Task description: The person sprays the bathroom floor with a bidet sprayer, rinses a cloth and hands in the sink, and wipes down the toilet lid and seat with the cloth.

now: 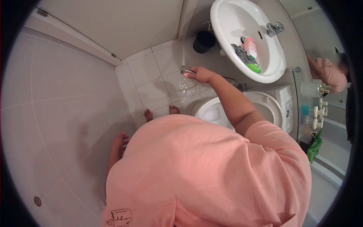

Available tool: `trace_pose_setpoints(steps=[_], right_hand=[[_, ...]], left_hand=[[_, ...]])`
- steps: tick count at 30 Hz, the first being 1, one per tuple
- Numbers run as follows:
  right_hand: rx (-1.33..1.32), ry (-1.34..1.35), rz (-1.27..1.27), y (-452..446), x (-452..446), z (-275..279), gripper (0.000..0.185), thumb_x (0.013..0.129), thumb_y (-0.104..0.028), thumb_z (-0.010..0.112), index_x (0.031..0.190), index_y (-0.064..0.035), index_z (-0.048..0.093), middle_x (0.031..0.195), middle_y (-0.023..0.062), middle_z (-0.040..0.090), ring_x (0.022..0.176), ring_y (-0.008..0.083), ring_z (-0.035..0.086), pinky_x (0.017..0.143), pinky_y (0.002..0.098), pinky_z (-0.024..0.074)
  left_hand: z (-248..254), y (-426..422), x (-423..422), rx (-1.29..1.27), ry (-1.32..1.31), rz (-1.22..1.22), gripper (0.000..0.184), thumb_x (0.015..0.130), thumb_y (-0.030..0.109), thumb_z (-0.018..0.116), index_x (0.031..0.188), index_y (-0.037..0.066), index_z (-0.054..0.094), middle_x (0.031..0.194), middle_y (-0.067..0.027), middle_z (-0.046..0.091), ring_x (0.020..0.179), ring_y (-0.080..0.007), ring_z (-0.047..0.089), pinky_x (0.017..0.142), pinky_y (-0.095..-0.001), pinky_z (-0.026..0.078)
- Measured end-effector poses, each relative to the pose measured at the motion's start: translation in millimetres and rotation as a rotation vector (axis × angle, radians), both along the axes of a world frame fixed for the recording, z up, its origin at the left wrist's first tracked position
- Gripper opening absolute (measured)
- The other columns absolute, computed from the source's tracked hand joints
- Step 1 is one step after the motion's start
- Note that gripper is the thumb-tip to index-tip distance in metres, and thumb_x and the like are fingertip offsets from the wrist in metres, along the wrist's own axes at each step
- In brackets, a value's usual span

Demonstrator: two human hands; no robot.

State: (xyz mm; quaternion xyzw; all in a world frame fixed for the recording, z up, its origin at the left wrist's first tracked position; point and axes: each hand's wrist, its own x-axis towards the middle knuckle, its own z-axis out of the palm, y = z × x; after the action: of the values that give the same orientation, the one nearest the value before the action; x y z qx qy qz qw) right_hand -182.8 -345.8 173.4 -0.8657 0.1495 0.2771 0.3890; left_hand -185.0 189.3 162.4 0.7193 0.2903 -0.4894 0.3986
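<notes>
My right hand (200,74) is closed round a small metal spray nozzle (184,70), held out over the tiled floor between the door and the toilet. Water spray and wet droplets (189,87) show on the tiles just below it. At the left of my body, my left hand (121,139) hangs low with its fingers apart and nothing seen in it. The toilet (211,110) stands under my right forearm with its lid up. My bare feet (174,109) are on the tiles.
A white sink (275,60) with a tap (275,29) holds a grey cloth (242,54), a pink and white bottle (250,47) and a green item (253,68). A dark bin (204,41) stands below. A glass shelf with bottles (305,110) and a mirror are at the right.
</notes>
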Motion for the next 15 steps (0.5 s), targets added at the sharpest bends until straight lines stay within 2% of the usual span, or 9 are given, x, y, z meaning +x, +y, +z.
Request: trace_pose_setpoints(steps=[3, 6, 8, 10, 12, 13, 15], right_hand=[[-0.008, 0.014, 0.002, -1, 2, 0, 0.061, 0.084, -0.058, 0.058, 0.124, -0.0121, 0.058, 0.114, 0.0151, 0.063, 0.109, 0.0289, 0.058, 0.095, 0.0352, 0.0414], [0.063, 0.031, 0.016, -1, 5, 11, 0.061, 0.083, -0.058, 0.059, 0.123, -0.0121, 0.059, 0.115, 0.0154, 0.063, 0.110, 0.0286, 0.057, 0.095, 0.0355, 0.0410], [0.061, 0.034, -0.011, -8, 6, 8, 0.063, 0.082, -0.060, 0.059, 0.124, -0.0124, 0.058, 0.112, 0.0158, 0.064, 0.107, 0.0292, 0.058, 0.094, 0.0362, 0.0416], [0.057, 0.032, -0.042, -12, 8, 10, 0.065, 0.081, -0.061, 0.059, 0.124, -0.0127, 0.057, 0.109, 0.0162, 0.064, 0.105, 0.0298, 0.059, 0.093, 0.0370, 0.0422], [0.133, 0.050, -0.035, -9, 10, 16, 0.065, 0.081, -0.061, 0.060, 0.124, -0.0124, 0.058, 0.095, 0.0132, 0.065, 0.089, 0.0244, 0.061, 0.081, 0.0357, 0.0463], [0.128, 0.047, -0.046, -6, 13, 20, 0.065, 0.081, -0.061, 0.060, 0.124, -0.0124, 0.058, 0.095, 0.0132, 0.065, 0.089, 0.0244, 0.061, 0.081, 0.0357, 0.0463], [0.199, 0.175, -0.019, 3, 20, 33, 0.068, 0.080, -0.062, 0.060, 0.125, -0.0118, 0.057, 0.080, 0.0096, 0.060, 0.073, 0.0195, 0.057, 0.067, 0.0340, 0.0464]], left_hand=[[6, -5, 6, 0.010, -0.012, 0.006, 0.043, 0.091, 0.034, 0.052, 0.128, 0.015, 0.047, 0.114, -0.0060, 0.054, 0.100, -0.0252, 0.051, 0.082, -0.0501, 0.043], [13, -12, 15, 0.149, -0.063, -0.212, 0.038, 0.090, 0.031, 0.053, 0.124, 0.014, 0.051, 0.103, -0.0034, 0.056, 0.088, -0.0206, 0.054, 0.071, -0.0421, 0.045], [10, -12, 23, 0.207, -0.128, -0.250, 0.033, 0.088, 0.029, 0.054, 0.118, 0.014, 0.054, 0.093, -0.0006, 0.057, 0.075, -0.0158, 0.053, 0.059, -0.0348, 0.043], [9, -15, 31, 0.240, -0.137, -0.269, 0.032, 0.088, 0.028, 0.055, 0.116, 0.014, 0.056, 0.090, 0.0002, 0.056, 0.071, -0.0147, 0.053, 0.056, -0.0334, 0.042], [10, -18, 42, 0.271, -0.149, -0.290, 0.030, 0.088, 0.028, 0.055, 0.114, 0.014, 0.057, 0.087, 0.0010, 0.056, 0.068, -0.0135, 0.052, 0.054, -0.0321, 0.041], [13, -21, 47, 0.282, -0.148, -0.324, 0.030, 0.088, 0.028, 0.055, 0.113, 0.012, 0.057, 0.084, 0.0000, 0.056, 0.067, -0.0136, 0.051, 0.053, -0.0320, 0.041], [11, -21, 58, 0.288, -0.147, -0.374, 0.031, 0.087, 0.027, 0.055, 0.112, 0.010, 0.057, 0.082, -0.0009, 0.056, 0.066, -0.0136, 0.051, 0.053, -0.0320, 0.041]])
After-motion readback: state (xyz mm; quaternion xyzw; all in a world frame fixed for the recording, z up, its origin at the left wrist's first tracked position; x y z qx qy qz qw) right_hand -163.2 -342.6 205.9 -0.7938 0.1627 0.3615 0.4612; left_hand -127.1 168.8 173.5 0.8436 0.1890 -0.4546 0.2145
